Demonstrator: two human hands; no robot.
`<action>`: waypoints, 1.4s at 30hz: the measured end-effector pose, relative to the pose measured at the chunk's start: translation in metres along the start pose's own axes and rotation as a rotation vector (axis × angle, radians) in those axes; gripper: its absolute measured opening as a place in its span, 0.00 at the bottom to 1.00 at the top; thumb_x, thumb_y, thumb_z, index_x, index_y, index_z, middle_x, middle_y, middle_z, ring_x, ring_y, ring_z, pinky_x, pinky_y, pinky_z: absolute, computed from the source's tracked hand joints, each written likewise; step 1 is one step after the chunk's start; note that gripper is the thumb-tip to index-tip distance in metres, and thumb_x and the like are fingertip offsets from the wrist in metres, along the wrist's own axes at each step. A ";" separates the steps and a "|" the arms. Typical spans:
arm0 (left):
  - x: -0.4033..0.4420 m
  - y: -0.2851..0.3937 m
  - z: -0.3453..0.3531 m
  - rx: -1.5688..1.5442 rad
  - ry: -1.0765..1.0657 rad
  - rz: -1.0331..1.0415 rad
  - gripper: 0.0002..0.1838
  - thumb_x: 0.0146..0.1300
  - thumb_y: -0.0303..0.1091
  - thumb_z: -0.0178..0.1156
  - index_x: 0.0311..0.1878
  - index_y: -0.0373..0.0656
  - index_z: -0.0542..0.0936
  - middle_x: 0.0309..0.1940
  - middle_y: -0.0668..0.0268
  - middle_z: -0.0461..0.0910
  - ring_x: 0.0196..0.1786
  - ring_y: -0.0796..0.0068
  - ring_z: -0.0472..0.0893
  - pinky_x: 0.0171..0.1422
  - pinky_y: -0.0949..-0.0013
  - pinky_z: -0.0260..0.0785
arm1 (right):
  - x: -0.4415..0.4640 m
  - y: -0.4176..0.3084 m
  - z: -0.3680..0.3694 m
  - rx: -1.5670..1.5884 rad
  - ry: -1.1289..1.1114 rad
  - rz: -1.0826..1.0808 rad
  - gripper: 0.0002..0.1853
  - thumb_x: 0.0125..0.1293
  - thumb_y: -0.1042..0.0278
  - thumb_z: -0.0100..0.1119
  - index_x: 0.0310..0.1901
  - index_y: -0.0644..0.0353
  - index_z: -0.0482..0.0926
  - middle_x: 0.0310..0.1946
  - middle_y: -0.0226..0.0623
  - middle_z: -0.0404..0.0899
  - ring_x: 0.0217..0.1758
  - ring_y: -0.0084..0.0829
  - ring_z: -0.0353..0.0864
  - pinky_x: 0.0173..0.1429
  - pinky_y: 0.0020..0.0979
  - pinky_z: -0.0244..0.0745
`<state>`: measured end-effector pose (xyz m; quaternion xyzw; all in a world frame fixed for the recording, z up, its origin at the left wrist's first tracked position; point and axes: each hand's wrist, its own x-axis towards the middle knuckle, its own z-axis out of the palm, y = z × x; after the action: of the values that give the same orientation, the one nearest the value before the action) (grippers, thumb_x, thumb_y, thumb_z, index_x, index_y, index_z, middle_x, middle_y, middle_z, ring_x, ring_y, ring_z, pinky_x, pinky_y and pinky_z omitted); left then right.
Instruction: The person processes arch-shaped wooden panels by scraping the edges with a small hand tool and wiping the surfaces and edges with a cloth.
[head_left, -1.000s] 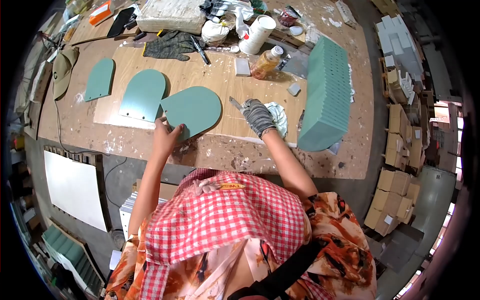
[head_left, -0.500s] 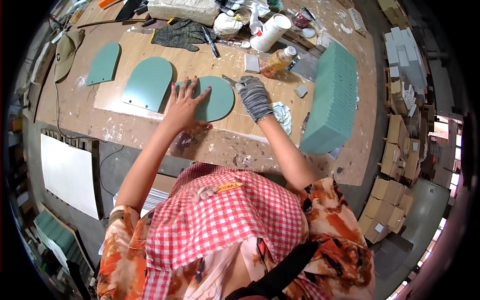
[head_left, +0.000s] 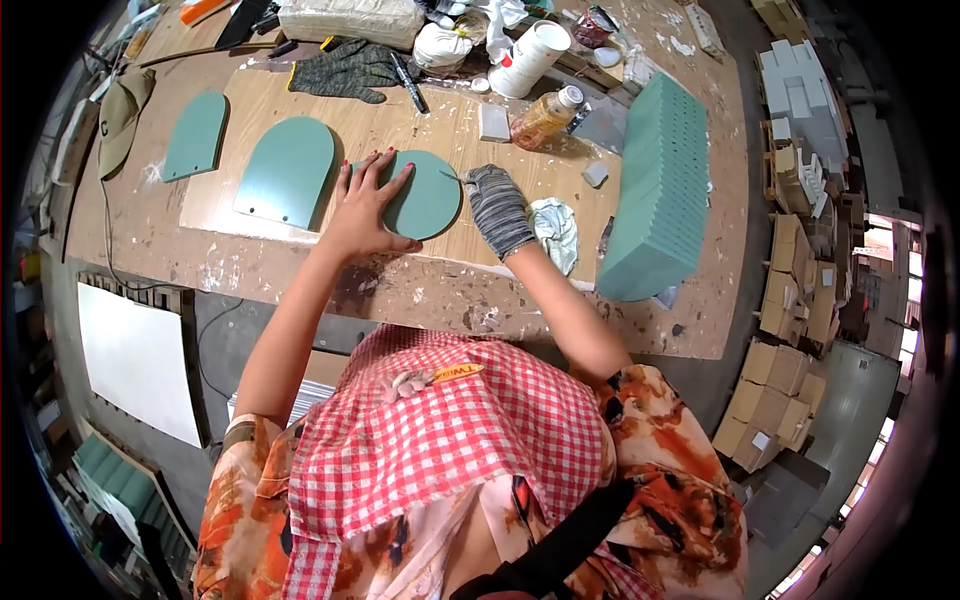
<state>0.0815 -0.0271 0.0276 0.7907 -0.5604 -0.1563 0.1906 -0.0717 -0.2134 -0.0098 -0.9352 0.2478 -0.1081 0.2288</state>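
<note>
My bare left hand [head_left: 370,205] lies with its fingers spread over a green rounded panel [head_left: 428,200], pressing it against the wooden board [head_left: 430,120]. My right hand [head_left: 498,208], in a grey knitted glove, is closed at the panel's rounded right end. A thin-bladed tool [head_left: 449,174] sticks out from it towards the panel's edge; its handle is hidden in the glove. Left of my left hand lies a second arched green panel [head_left: 288,172] with small holes along its straight edge. A smaller-looking green panel [head_left: 197,137] rests farther left.
A tall stack of green panels [head_left: 650,200] stands to the right. Near my right hand are a crumpled cloth [head_left: 554,232], a bottle [head_left: 547,117], a white cup-like container [head_left: 530,58] and a sanding-block-like piece [head_left: 494,123]. A spare glove [head_left: 345,72] and marker [head_left: 408,82] lie behind.
My right hand has shifted slightly down along the panel's rounded end, and the blade now shows edge-on and thinner. My left hand stays on the panel. The whole view has shifted slightly.
</note>
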 end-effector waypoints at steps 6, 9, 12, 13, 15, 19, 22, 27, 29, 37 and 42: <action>0.006 -0.008 0.000 -0.048 0.141 0.057 0.57 0.26 0.59 0.71 0.66 0.46 0.66 0.67 0.56 0.60 0.71 0.55 0.57 0.74 0.46 0.38 | -0.007 -0.015 -0.016 0.166 0.072 0.085 0.09 0.58 0.78 0.51 0.39 0.61 0.80 0.37 0.48 0.77 0.44 0.47 0.76 0.52 0.40 0.71; 0.008 -0.010 0.001 -0.024 0.115 0.055 0.56 0.26 0.58 0.70 0.66 0.44 0.67 0.66 0.55 0.62 0.69 0.56 0.59 0.73 0.46 0.41 | -0.012 -0.025 -0.026 0.063 -0.012 0.099 0.09 0.59 0.77 0.51 0.39 0.62 0.80 0.37 0.48 0.77 0.44 0.47 0.76 0.52 0.39 0.71; 0.010 -0.012 0.004 -0.025 0.105 0.047 0.56 0.26 0.58 0.70 0.65 0.43 0.68 0.66 0.55 0.62 0.69 0.56 0.60 0.73 0.45 0.42 | -0.024 -0.016 -0.018 0.197 0.084 0.095 0.09 0.61 0.77 0.50 0.40 0.63 0.80 0.37 0.48 0.77 0.43 0.46 0.76 0.52 0.39 0.71; 0.010 -0.012 0.005 -0.030 0.111 0.043 0.56 0.26 0.59 0.70 0.65 0.42 0.68 0.66 0.55 0.62 0.69 0.55 0.60 0.72 0.45 0.42 | -0.027 -0.019 -0.018 0.196 0.084 0.095 0.09 0.61 0.77 0.50 0.40 0.63 0.80 0.37 0.48 0.77 0.43 0.46 0.76 0.52 0.39 0.71; 0.011 -0.011 0.005 -0.034 0.121 0.044 0.56 0.26 0.59 0.70 0.64 0.41 0.68 0.66 0.55 0.62 0.68 0.55 0.60 0.72 0.45 0.42 | -0.035 -0.026 -0.020 0.226 0.091 0.064 0.09 0.61 0.77 0.50 0.40 0.64 0.79 0.36 0.48 0.77 0.43 0.46 0.76 0.52 0.39 0.71; 0.012 -0.010 0.005 -0.034 0.120 0.034 0.57 0.25 0.59 0.70 0.64 0.40 0.68 0.66 0.55 0.63 0.68 0.55 0.60 0.72 0.46 0.43 | -0.048 -0.039 -0.021 0.205 0.104 0.057 0.09 0.61 0.77 0.51 0.41 0.64 0.79 0.37 0.47 0.77 0.43 0.45 0.75 0.53 0.38 0.70; 0.012 -0.011 0.005 -0.036 0.116 0.032 0.57 0.25 0.58 0.71 0.64 0.40 0.68 0.66 0.55 0.63 0.68 0.54 0.61 0.71 0.46 0.43 | -0.058 -0.049 -0.017 0.188 0.128 0.015 0.09 0.62 0.77 0.50 0.42 0.64 0.79 0.38 0.47 0.77 0.43 0.45 0.75 0.53 0.39 0.70; 0.013 -0.010 -0.001 -0.014 0.077 0.010 0.58 0.26 0.58 0.69 0.66 0.40 0.66 0.66 0.56 0.63 0.68 0.56 0.60 0.73 0.50 0.44 | -0.060 -0.053 -0.022 0.427 0.100 0.112 0.09 0.62 0.76 0.52 0.42 0.64 0.79 0.36 0.46 0.78 0.42 0.42 0.77 0.50 0.36 0.71; 0.014 -0.007 -0.001 -0.032 0.080 0.011 0.58 0.26 0.57 0.69 0.66 0.40 0.65 0.66 0.56 0.63 0.68 0.56 0.61 0.72 0.51 0.45 | -0.046 -0.042 -0.027 0.477 0.207 0.209 0.08 0.62 0.75 0.52 0.40 0.62 0.80 0.35 0.45 0.79 0.41 0.42 0.77 0.48 0.36 0.72; 0.015 -0.007 0.000 -0.060 0.104 0.000 0.58 0.25 0.57 0.71 0.66 0.39 0.66 0.64 0.54 0.65 0.67 0.52 0.61 0.71 0.49 0.45 | -0.045 -0.030 -0.022 0.231 0.182 0.026 0.09 0.63 0.75 0.51 0.42 0.63 0.79 0.36 0.46 0.77 0.42 0.45 0.76 0.50 0.38 0.71; 0.017 -0.009 0.001 -0.045 0.114 0.007 0.59 0.25 0.58 0.71 0.66 0.39 0.66 0.64 0.54 0.66 0.66 0.51 0.62 0.71 0.48 0.46 | -0.070 -0.052 -0.021 0.274 0.142 -0.066 0.08 0.63 0.76 0.52 0.42 0.63 0.78 0.35 0.43 0.78 0.40 0.40 0.77 0.50 0.36 0.72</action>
<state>0.0945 -0.0404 0.0219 0.7918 -0.5478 -0.1230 0.2404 -0.1165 -0.1456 0.0275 -0.8928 0.2155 -0.2142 0.3325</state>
